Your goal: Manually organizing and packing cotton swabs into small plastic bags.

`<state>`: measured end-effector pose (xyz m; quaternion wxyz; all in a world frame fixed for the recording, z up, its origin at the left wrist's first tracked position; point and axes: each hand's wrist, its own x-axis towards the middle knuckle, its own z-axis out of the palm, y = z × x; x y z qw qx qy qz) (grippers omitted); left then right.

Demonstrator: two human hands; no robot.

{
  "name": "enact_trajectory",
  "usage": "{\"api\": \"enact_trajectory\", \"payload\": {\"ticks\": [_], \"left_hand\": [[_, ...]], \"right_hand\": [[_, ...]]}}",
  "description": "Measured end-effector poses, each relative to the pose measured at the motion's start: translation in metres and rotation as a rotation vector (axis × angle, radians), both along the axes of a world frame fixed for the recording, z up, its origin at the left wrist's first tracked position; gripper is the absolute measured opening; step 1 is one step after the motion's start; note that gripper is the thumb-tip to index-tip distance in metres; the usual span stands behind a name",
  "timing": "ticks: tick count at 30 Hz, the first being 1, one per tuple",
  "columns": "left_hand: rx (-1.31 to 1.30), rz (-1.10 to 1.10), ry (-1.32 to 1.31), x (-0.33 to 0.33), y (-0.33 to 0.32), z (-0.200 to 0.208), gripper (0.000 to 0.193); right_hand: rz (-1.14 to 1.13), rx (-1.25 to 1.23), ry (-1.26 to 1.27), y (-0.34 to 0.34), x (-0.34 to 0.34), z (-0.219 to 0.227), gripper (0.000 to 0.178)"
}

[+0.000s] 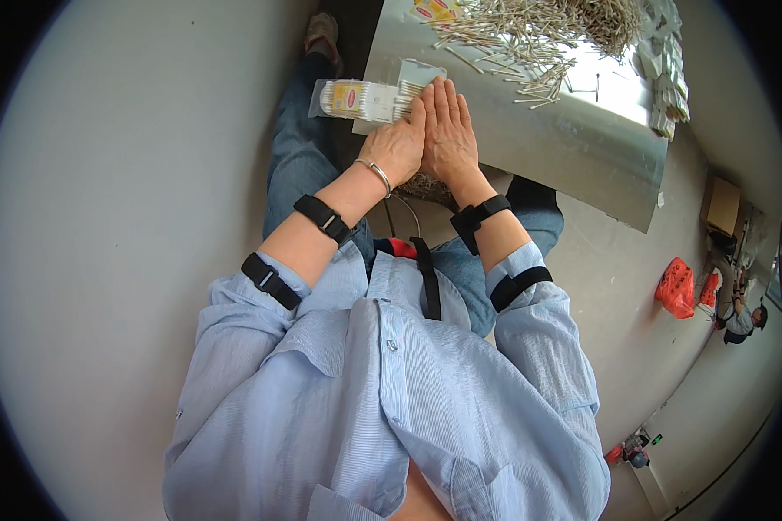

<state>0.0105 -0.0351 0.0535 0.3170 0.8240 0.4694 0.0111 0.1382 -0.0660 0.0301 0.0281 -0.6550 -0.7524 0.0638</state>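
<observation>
Metal counter [573,156] carries a heap of cotton swabs [530,39] ahead and right of the right hand [449,139], which lies flat, pressed against the left hand [395,149] — whether the left pinches anything, I cannot tell. Just past the left hand sits a row of swabs [405,99] — leftward, a clear swab pack [347,99].
</observation>
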Motion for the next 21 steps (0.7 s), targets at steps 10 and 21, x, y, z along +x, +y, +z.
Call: {"api": "enact_trajectory", "payload": {"ticks": [10, 21], "left_hand": [[-0.057, -0.009, 0.020, 0.0001, 0.0028, 0.0054, 0.057], [-0.058, -0.026, 0.036, 0.0026, 0.0096, 0.0049, 0.066]], "right_hand": [[-0.006, -0.005, 0.019, -0.0003, 0.0000, -0.0001, 0.073], [0.014, 0.011, -0.060, 0.0001, 0.0011, -0.0046, 0.081]]}}
